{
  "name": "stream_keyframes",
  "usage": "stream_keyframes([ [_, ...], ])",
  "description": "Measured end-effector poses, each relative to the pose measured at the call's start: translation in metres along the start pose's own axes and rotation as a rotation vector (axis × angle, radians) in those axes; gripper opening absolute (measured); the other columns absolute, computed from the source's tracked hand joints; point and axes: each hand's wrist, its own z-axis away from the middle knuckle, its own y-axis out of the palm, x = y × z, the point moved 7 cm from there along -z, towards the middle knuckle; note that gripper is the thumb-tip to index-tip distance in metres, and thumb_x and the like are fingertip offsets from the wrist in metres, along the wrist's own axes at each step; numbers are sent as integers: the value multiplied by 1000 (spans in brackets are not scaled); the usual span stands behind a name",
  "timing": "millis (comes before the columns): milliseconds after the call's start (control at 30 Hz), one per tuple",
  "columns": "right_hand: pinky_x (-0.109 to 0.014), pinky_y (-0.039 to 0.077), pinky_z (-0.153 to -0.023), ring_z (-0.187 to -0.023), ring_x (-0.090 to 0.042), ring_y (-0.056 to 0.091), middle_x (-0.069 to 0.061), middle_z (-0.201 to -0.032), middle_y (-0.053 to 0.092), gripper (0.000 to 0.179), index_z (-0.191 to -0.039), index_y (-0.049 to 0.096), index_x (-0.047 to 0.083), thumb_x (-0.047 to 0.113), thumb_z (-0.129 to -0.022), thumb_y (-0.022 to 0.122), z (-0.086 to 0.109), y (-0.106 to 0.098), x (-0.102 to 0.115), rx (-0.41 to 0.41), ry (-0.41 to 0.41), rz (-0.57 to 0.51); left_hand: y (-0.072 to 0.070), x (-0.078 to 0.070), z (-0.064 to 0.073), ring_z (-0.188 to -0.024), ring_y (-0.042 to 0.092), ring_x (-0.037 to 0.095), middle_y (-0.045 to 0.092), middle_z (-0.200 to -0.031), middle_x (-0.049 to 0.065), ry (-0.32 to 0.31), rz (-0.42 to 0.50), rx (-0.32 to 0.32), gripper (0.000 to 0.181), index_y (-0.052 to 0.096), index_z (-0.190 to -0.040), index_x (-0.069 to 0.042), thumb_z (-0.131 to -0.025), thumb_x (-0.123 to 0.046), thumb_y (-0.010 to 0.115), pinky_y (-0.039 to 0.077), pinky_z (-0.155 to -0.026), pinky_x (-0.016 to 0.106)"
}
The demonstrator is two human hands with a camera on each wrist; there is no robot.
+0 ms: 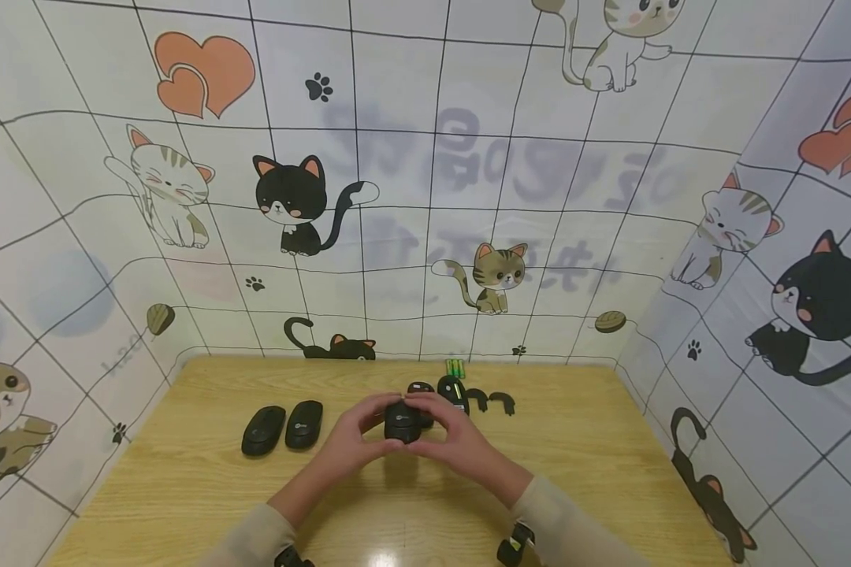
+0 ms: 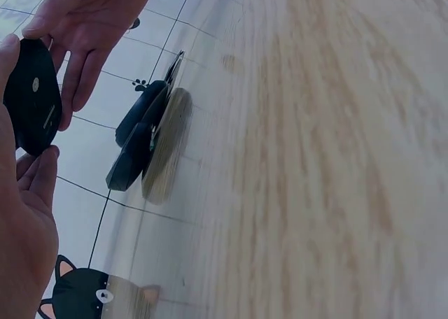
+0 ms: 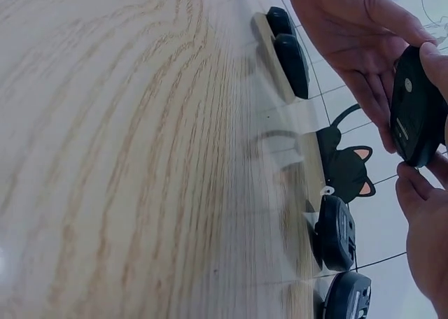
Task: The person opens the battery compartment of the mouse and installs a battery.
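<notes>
Between both hands, raised above the table, is a black computer mouse (image 1: 402, 423), its buttons facing up in the head view. My left hand (image 1: 353, 442) grips its left side, thumb at the near end and fingers at the far end. On the other side my right hand (image 1: 459, 435) grips it the same way, the fingertips of the two hands nearly meeting. The wrist views show the flat underside of the held mouse (image 2: 33, 95) (image 3: 414, 109), with a small round spot and a short light slot. Just behind the hands lies another mouse (image 1: 421, 388), partly hidden.
Two black mice (image 1: 263, 431) lie on the wooden table (image 1: 581, 472) at left. Behind my right hand is an upturned mouse (image 1: 453, 390), with green batteries (image 1: 455, 368) beyond it and two curved black covers (image 1: 501, 403) to its right. A cat-print cloth (image 1: 411, 181) surrounds the table.
</notes>
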Motion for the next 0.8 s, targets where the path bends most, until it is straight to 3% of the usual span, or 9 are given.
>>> stream_keyframes([
  [133, -54, 43, -124, -156, -28, 46, -2, -165, 52, 61, -155, 62, 26, 22, -99, 87, 2, -1, 1, -14, -42, 10, 3, 0, -1, -144, 60, 31, 60, -158, 9, -10, -1, -3, 69, 60, -157, -10, -95, -15, 91, 48, -120, 39],
  [300, -50, 47, -123, -154, -31, 48, -11, -165, 53, 56, -153, 65, 23, 18, -101, 84, 5, -3, 3, -50, -66, -7, 7, -5, -2, -153, 50, 38, 55, -164, 16, 26, 1, -11, 62, 62, -154, -8, -98, -14, 88, 50, -119, 49],
  [533, -42, 45, -124, -151, -26, 52, -1, -161, 57, 52, -152, 65, 22, 16, -103, 82, 7, -6, 3, -84, -16, -79, 9, -11, -3, -149, 55, 30, 61, -158, 9, 79, 4, -31, 57, 66, -150, -17, -98, -10, 87, 53, -116, 48],
  [667, -47, 43, -126, -151, -25, 51, 1, -160, 58, 50, -152, 65, 23, 16, -105, 79, 8, -7, 5, -96, 3, -87, 10, -13, -3, -146, 58, 27, 64, -154, 7, 95, 13, -41, 55, 67, -150, -17, -99, -10, 86, 55, -113, 47],
  [800, -55, 39, -126, -154, -26, 48, -3, -162, 57, 49, -154, 65, 25, 19, -107, 77, 11, -7, 6, -107, 5, -67, 10, -13, -2, -145, 59, 28, 66, -153, 6, 64, 12, -65, 51, 70, -148, -19, -100, -12, 85, 57, -110, 45],
])
